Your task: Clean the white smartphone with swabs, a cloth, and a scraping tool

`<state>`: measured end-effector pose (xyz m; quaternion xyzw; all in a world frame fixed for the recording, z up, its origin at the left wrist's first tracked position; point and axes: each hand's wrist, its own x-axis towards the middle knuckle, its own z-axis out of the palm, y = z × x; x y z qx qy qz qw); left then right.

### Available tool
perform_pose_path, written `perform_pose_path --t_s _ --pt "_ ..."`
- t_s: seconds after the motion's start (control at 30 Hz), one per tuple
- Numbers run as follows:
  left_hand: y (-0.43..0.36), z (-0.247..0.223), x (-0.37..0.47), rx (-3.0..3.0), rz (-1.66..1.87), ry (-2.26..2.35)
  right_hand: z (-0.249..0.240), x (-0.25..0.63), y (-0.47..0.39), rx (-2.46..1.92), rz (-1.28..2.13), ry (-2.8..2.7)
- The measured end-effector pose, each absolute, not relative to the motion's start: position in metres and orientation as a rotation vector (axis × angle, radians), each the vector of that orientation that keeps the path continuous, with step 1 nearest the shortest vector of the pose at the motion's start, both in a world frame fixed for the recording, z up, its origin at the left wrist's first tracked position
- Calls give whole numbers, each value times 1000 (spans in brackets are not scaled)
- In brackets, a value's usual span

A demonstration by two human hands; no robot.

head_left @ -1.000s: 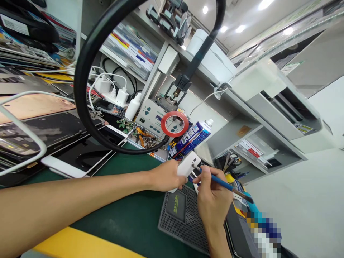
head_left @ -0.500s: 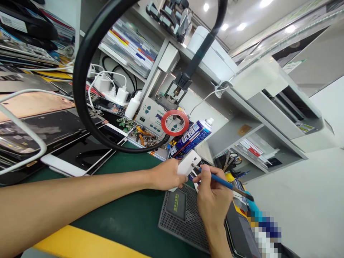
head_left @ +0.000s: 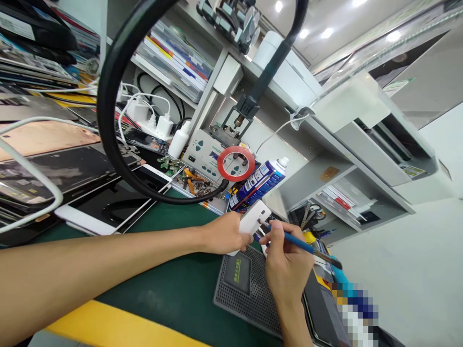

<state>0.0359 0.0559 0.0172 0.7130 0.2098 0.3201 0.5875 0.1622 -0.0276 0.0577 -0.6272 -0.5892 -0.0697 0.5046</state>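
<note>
A: Hands first, quick.
B: Left hand (head_left: 223,234): curled closed around the lower part of the white phone (head_left: 249,220), back face showing. Right hand (head_left: 289,260): thumb and fingers pinched on the blue-handled brush (head_left: 298,244), pen grip.
A: Where's the phone?
B: Held up just past the far end of the dark perforated pad (head_left: 235,301), in front of the blue spray can (head_left: 259,185). The brush's thin tip is at the phone's back, near the camera holes; can't tell if it's touching. The bristle end points away, right.
A: Any brand on the phone?
B: None that I can read; fingers cover part of the back.
A: Text elsewhere?
B: Pad has yellow-green characters on a smooth inset panel, too small to read. Can has white label panels, print illegible. Pale control box (head_left: 204,155) has green buttons and green lettering, blurred, partly behind the red ring (head_left: 220,164). Far left, a white label (head_left: 16,25) on a black item, unreadable. Printer-like machine (head_left: 387,135), right: yellowish sticker, same.
A: Surface?
B: Green worktop (head_left: 155,300), yellow front edge. White-framed screen (head_left: 108,202) lies to the left.
</note>
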Motion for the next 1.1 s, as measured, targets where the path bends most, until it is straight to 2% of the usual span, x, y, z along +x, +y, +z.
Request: perform_pose_path --t_s 1.1 --pt "57 19 35 1671 739 481 58 163 -27 -1497 -180 -1495"
